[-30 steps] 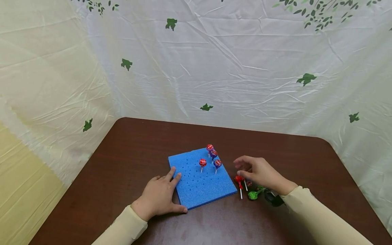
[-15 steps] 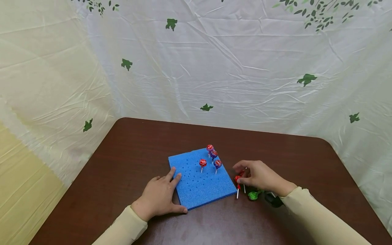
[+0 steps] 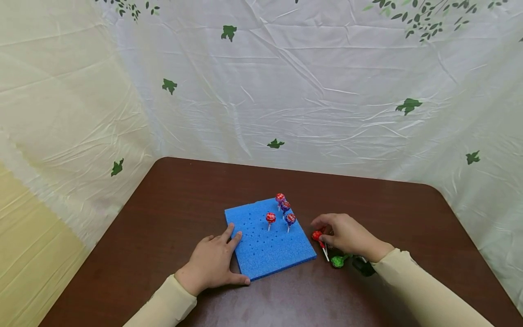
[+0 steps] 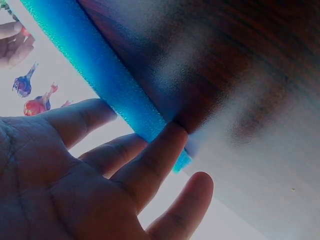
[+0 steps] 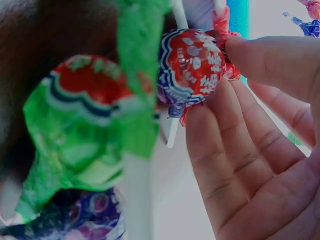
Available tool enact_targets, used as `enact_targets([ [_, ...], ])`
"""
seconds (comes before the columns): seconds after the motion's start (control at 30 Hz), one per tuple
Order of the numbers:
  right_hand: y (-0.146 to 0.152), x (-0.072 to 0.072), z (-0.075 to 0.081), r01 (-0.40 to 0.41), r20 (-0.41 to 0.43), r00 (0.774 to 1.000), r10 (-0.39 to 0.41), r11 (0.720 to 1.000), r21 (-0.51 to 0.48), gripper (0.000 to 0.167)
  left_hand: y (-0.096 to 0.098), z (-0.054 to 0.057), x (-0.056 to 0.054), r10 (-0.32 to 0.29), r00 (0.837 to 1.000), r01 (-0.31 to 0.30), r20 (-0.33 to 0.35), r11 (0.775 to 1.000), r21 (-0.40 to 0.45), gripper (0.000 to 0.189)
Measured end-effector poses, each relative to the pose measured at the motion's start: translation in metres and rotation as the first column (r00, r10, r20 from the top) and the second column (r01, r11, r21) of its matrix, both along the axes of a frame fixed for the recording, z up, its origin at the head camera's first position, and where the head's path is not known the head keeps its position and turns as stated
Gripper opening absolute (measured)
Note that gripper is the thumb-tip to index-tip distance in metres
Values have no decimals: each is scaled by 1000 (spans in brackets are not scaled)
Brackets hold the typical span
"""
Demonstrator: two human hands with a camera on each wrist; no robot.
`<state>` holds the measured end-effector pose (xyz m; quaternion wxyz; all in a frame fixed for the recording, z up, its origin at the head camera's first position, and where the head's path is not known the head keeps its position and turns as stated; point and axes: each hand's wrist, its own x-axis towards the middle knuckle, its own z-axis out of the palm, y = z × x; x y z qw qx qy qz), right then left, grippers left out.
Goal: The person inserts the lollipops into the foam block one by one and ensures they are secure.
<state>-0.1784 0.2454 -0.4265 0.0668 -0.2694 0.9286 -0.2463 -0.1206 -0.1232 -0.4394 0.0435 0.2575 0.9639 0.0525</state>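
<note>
My left hand [image 3: 214, 261] lies spread over the left edge of a blue foam board [image 3: 278, 252] dotted with small holes; the left wrist view shows its straight fingers [image 4: 155, 160] against the board's side. Several lollipops stand upright in the board, among them a red one [image 3: 270, 217] and a purple-blue one [image 3: 290, 219]. Just right of the board, my right hand [image 3: 347, 234] pinches a red lollipop [image 3: 316, 235] lying on the table, the fingertips partly hidden. Close by, the right wrist view shows a red-and-purple lollipop [image 5: 192, 62] beside the fingers and a green one [image 5: 90, 130].
The brown table [image 3: 196, 195] reaches back to a white cloth [image 3: 327, 113] with green leaf prints. A dark object [image 3: 362, 267] lies under my right wrist, behind the green lollipop. A purple wrapper [image 5: 95, 217] shows low in the right wrist view.
My right hand has lowered onto the loose lollipops, and the red one's stick has swung to the right. The left hand, the board and the standing lollipops keep their places.
</note>
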Motion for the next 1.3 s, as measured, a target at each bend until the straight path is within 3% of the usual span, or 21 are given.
enact_targets([
  [0.9,-7,-1,-5,2,-50,999,2,997,74,29,0,-5,0,4,1000,-4,-3,1000,5,112],
  [1.3,-4,1,-2,63,27,998,-61,996,-67,31,0,-4,0,5,1000,-5,-8,1000,2,111],
])
